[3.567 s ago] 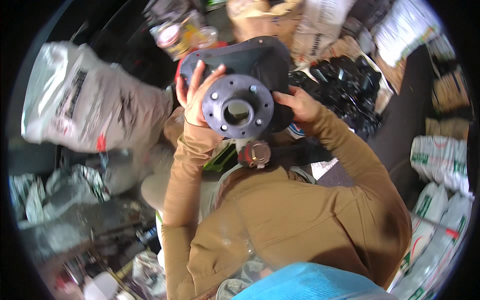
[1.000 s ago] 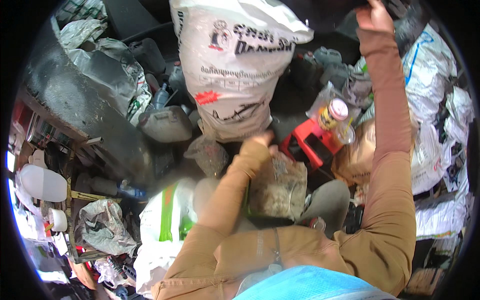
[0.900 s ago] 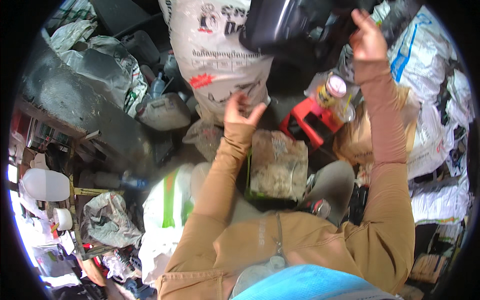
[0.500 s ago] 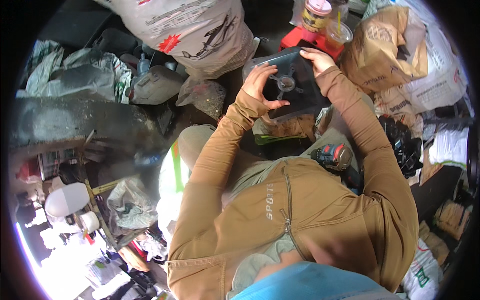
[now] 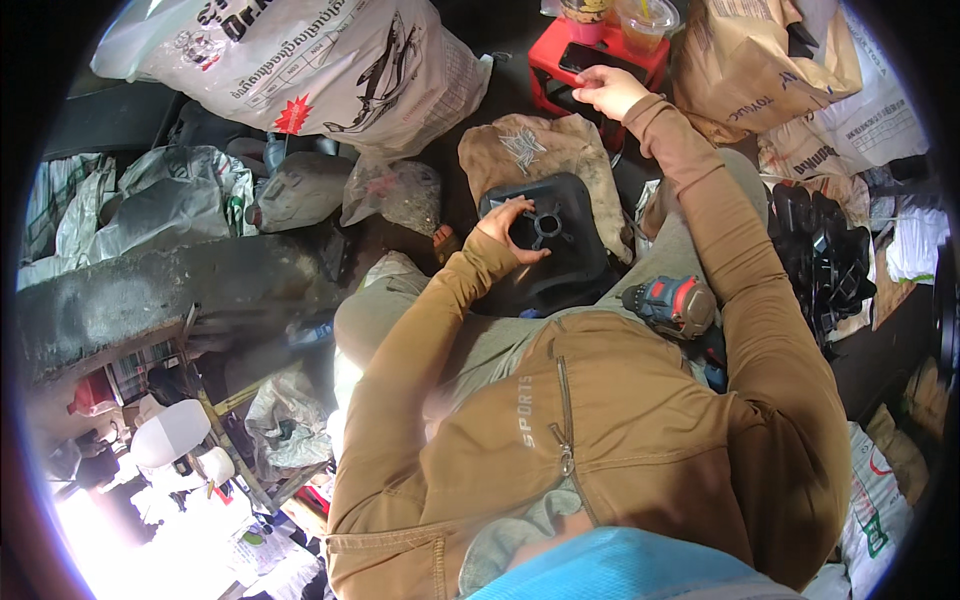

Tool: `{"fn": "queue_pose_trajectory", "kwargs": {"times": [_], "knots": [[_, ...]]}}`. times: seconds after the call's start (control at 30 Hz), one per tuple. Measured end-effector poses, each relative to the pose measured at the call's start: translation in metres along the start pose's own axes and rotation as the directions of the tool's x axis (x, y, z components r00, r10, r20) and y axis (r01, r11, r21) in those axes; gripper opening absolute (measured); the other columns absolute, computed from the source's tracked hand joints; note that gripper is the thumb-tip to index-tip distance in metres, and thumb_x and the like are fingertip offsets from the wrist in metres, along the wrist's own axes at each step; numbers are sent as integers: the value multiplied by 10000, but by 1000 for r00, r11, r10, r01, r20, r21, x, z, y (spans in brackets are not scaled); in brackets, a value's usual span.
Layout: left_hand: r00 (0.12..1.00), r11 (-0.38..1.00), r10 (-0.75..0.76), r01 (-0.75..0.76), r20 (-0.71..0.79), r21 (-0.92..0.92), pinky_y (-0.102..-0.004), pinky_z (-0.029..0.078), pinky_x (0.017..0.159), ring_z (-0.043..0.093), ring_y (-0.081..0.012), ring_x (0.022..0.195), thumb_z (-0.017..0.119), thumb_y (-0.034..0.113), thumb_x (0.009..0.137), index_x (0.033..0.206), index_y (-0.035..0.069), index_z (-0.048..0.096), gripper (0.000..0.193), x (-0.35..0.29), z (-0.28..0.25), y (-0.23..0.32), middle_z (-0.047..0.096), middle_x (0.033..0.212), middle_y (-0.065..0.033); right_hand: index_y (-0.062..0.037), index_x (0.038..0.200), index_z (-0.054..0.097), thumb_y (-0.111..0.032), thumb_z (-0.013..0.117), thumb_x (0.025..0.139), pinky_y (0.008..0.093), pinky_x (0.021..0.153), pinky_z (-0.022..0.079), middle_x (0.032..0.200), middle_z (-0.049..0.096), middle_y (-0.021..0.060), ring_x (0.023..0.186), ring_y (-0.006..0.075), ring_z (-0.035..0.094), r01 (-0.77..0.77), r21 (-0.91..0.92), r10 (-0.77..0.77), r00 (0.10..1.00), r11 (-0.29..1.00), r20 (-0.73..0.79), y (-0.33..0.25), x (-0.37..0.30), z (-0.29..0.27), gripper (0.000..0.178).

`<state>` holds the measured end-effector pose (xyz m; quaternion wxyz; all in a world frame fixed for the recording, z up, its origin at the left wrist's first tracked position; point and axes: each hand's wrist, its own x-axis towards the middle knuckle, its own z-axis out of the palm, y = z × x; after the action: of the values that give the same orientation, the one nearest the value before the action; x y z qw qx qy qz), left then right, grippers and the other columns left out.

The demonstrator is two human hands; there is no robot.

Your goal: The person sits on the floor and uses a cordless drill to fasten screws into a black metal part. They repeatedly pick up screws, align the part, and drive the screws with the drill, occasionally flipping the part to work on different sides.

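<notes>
Head view: my only feed, looking straight down at a seated person in a brown zipped jacket (image 5: 640, 430).
Left bare hand (image 5: 508, 232): thumb and fingers stand apart, curved around the left side of the round hub (image 5: 547, 226); how firmly they press, I cannot tell.
Black rounded-square plastic piece (image 5: 565, 262): hub upward, between the grey-trousered legs (image 5: 672, 240), overlapping the stained tan sheet (image 5: 592, 165). I'd judge it could tilt or skid if the hand leans on one side alone; what bears its near edge is hidden from me.
Small loose pile of thin silver metal fasteners (image 5: 522, 150): on the sheet, just beyond the piece. Pushing the piece forward, or rucking the sheet, could scatter them (and I would hate to hunt for them in this clutter).
Right bare hand (image 5: 608, 90): out over the red plastic stool (image 5: 543, 70), fingertips close together by a dark flat rectangle (image 5: 590, 58); whether they pinch anything, I cannot tell.
Clear plastic cup with a yellow straw (image 5: 643, 25): on the stool, past that hand. A careless sweep of the fingers could tip it.
Blue-grey and red power tool (image 5: 680, 305): by the right thigh. A shift of that leg could send it sliding, I reckon.
</notes>
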<state>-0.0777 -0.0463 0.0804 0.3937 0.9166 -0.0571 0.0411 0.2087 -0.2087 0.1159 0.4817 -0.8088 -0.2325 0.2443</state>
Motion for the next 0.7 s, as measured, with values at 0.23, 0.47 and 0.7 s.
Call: {"fn": "queue_pose_trajectory", "kwargs": {"times": [0.23, 0.47, 0.7], "knots": [[995, 994, 65, -71, -74, -79, -384, 410, 1017, 499, -289, 1231, 892, 253, 541, 1123, 88, 530, 705, 14, 20, -40, 570, 1248, -141, -49, 1086, 645, -324, 668, 796, 368, 833, 492, 1002, 673, 150, 937, 281, 641, 105, -359, -97, 994, 927, 40, -29, -14, -2, 400], [999, 998, -47, 47, 4, -31, -381, 398, 1029, 471, -308, 1248, 914, 295, 517, 1183, 88, 491, 816, 22, 14, -42, 494, 1333, -174, -1, 1061, 623, -276, 681, 806, 335, 680, 489, 807, 646, 108, 723, 214, 621, 278, -550, -192, 959, 787, 210, -27, -17, -1, 379], [839, 920, -392, 349, -378, -177, -345, 457, 947, 574, -228, 1089, 769, 184, 755, 1185, 7, 555, 512, -66, -131, 97, 597, 1159, -144, -40, 1056, 640, -391, 691, 793, 374, 814, 493, 982, 668, 171, 912, 303, 643, 313, -544, -106, 920, 779, 377, -21, -10, 0, 442]]}}
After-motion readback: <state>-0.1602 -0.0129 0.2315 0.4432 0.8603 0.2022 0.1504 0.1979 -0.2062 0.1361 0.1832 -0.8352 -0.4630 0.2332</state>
